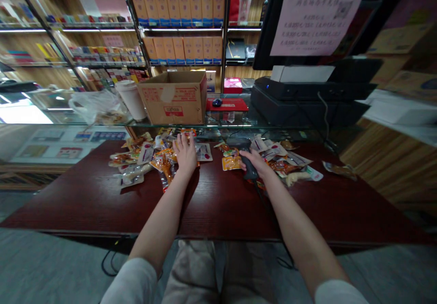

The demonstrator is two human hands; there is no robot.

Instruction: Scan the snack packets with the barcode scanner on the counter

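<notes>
Both forearms reach forward, palms down, over the dark red counter (85, 199). The left hand (185, 154) lies open, fingers spread, its fingertips on a heap of sealed snack packets (164, 162) without visibly gripping any; the right hand (251, 162) is closed around the grip of a handheld barcode scanner (246, 156), just beside an orange packet (231, 163). The scanner's long axis runs away from the person, head pointing forward and slightly left, above the packets, its black cable (262, 204) trailing toward the person.

- One left hand (185, 154)
- One right hand (255, 162)
- One black scanner (250, 169), at twelve o'clock
- One brown box (172, 98), at twelve o'clock
- One white cup (131, 100), at eleven o'clock
- One blue mouse (217, 102), at twelve o'clock
</notes>
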